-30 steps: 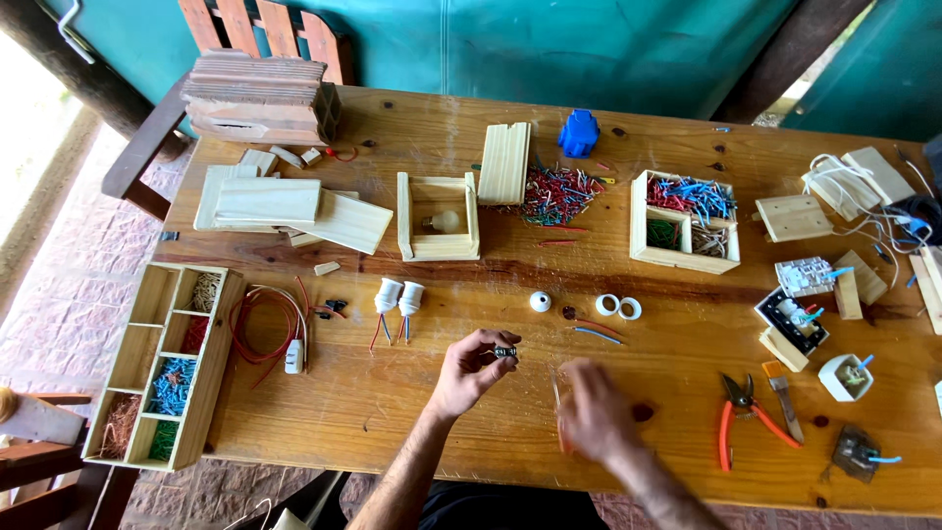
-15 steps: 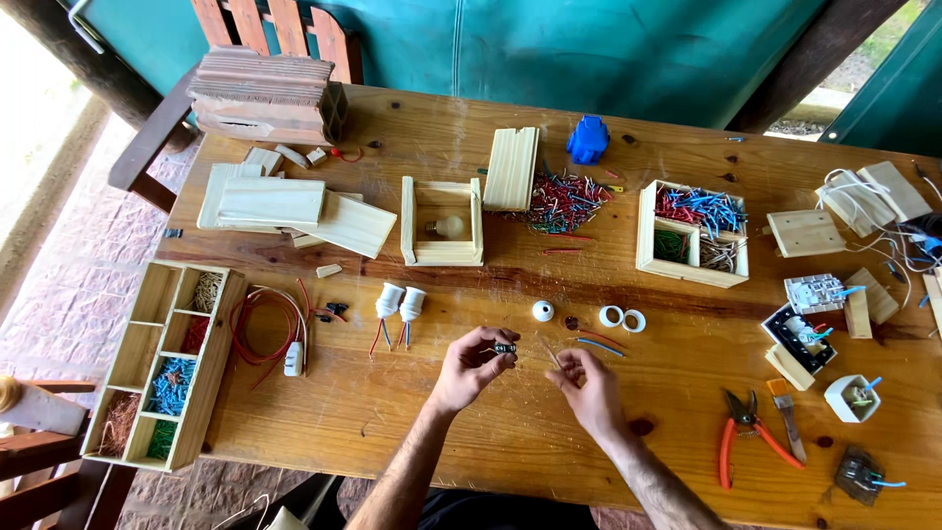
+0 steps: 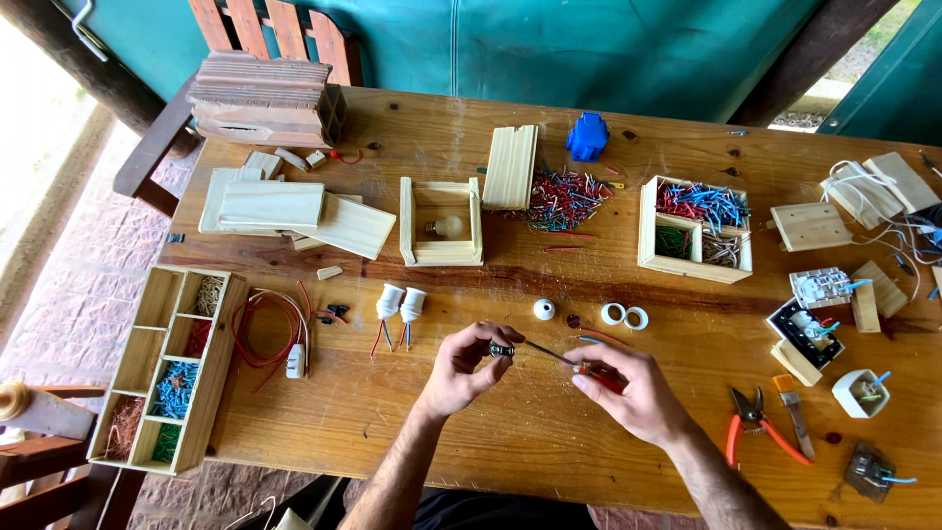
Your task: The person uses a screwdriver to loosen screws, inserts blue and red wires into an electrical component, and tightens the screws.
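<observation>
My left hand [image 3: 463,371] pinches a small dark round part [image 3: 501,349] above the front middle of the wooden table [image 3: 510,442]. My right hand [image 3: 633,393] grips a screwdriver with a red handle [image 3: 592,370]; its thin metal shaft [image 3: 545,351] points left and its tip meets the small part. Just behind the hands lie two white lamp sockets with wire tails [image 3: 400,306], a white cap [image 3: 544,310] and two white rings [image 3: 625,316].
An open wooden box with a light bulb [image 3: 442,224], a pile of coloured wire bits [image 3: 562,199], a blue part [image 3: 587,136], a divided wire box [image 3: 697,228], a long compartment tray [image 3: 172,368], wooden panels [image 3: 285,209], orange pliers [image 3: 751,420] and switch parts [image 3: 819,324] surround the hands.
My right hand came in from the right, picked up the red-handled screwdriver and brought its tip to the small part. My left hand stayed in place with the part.
</observation>
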